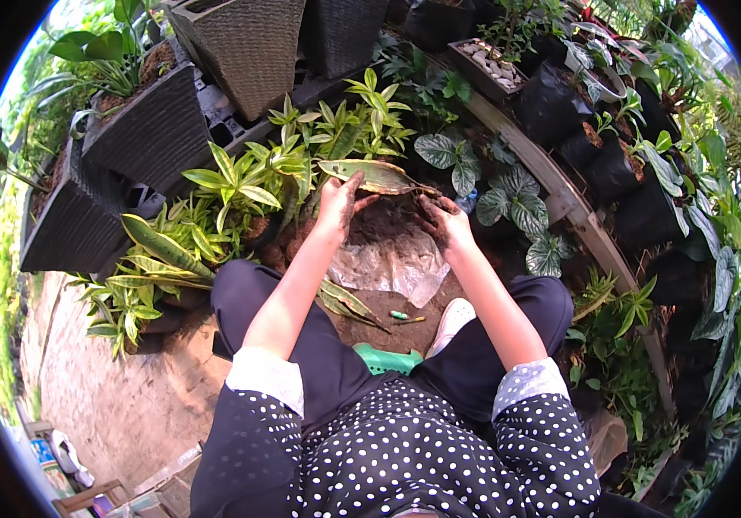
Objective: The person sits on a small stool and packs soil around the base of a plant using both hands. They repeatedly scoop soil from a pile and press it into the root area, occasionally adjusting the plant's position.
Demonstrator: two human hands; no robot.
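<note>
A broad snake plant leaf (376,176), green with yellowed, brownish edges, is held out crosswise in front of me. My left hand (341,205) grips it near its wide left part, thumb on top and some fingers stretched out below. At its narrow brown right end, my right hand (446,223) has soil-smeared fingers curled around the base; the exact contact is partly hidden. Beneath both hands lies dark soil (381,223) beside a crumpled clear plastic sheet (396,268). Another snake plant leaf (349,302) rests on the ground near my left knee.
Yellow-edged potted plants (254,177) crowd the left, below large dark planters (150,129). Silvery-leaved plants (513,203) and a curved ledge (599,233) with black plant bags (551,104) border the right. A green plastic stool (387,360) and a small green-and-white object (400,316) are between my legs.
</note>
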